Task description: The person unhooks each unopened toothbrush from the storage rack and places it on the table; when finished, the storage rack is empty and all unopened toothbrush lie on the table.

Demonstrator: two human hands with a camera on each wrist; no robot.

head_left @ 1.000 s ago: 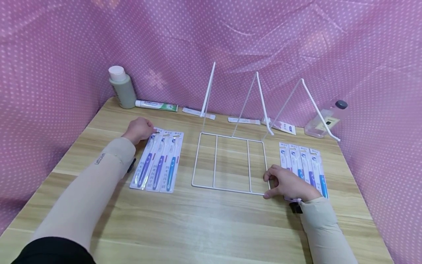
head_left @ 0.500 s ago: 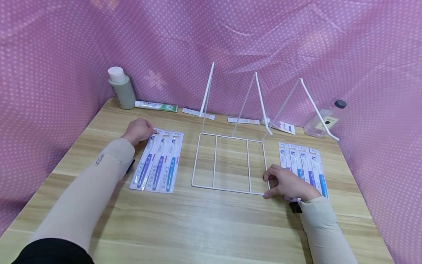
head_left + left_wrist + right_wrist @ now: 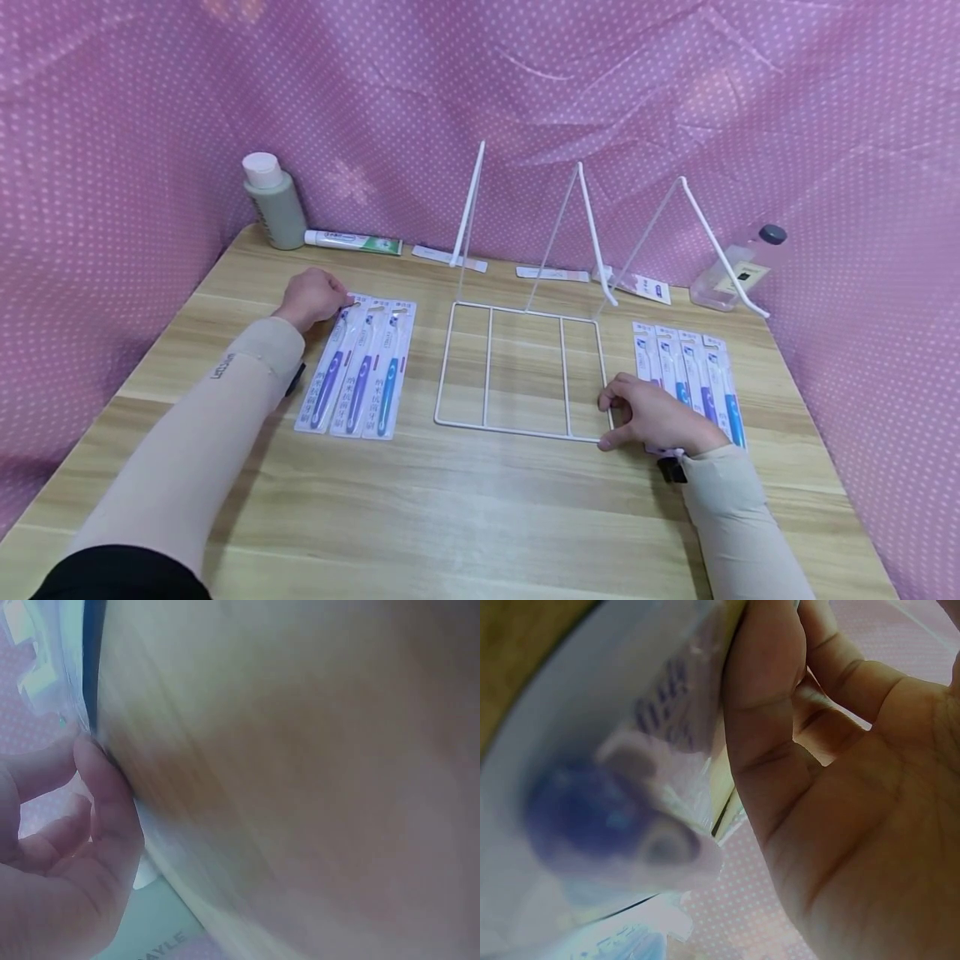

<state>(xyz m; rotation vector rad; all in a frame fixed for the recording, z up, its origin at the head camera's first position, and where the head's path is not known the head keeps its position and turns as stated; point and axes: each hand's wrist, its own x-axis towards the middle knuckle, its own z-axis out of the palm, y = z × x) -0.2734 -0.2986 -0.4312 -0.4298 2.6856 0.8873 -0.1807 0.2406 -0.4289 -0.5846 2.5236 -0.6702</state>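
In the head view, my left hand (image 3: 310, 297) pinches the top corner of the leftmost of three blister-packed toothbrushes (image 3: 327, 385), which lie side by side on the table. The left wrist view shows the thumb and a fingertip meeting at the pack's edge (image 3: 73, 660). My right hand (image 3: 654, 417) rests at the front right corner of a white wire rack (image 3: 525, 432). Its thumb and forefinger lie apart, over the wire, loosely bent. Beneath and behind this hand are several more packed toothbrushes (image 3: 708, 379), partly covered by it; a blurred pack (image 3: 667, 705) fills the right wrist view's left side.
Three upright wire arms (image 3: 592, 225) rise from the rack's back. Along the table's rear edge stand a green bottle (image 3: 279, 208), a toothpaste tube (image 3: 352, 242), flat strips (image 3: 551, 274), another tube (image 3: 641, 286) and a clear bottle (image 3: 731, 279). Pink dotted cloth (image 3: 420, 100) surrounds the table (image 3: 450, 517).
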